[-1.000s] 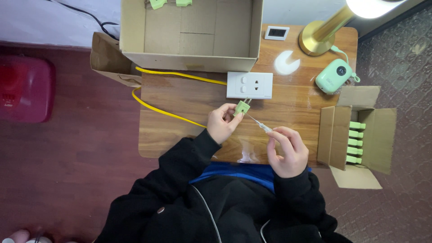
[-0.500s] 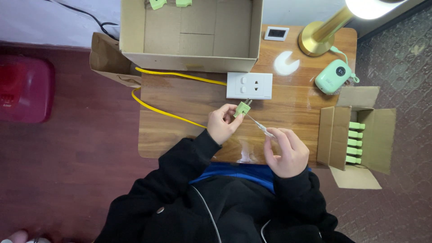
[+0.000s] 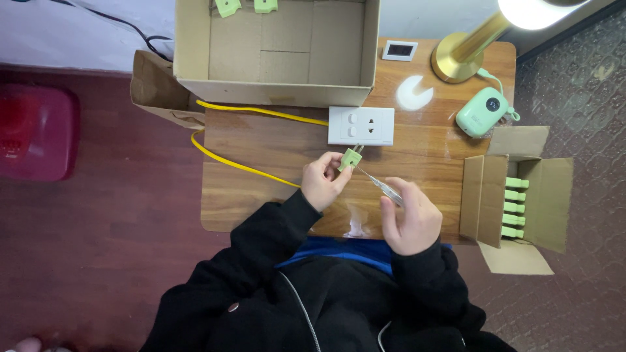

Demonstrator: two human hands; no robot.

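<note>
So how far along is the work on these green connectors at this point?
Two green pieces already lie in the big cardboard box. In hand: the left hand holds one green connector while the right hand points a thin metal tool at it. A row of green connectors waits in the small box.

We see the left hand (image 3: 324, 182) pinching a small green connector (image 3: 350, 158) over the counter (image 3: 261, 189); the right hand (image 3: 409, 218) holds a thin screwdriver (image 3: 381, 185) tip against it, near the white socket plate (image 3: 361, 126).
</note>
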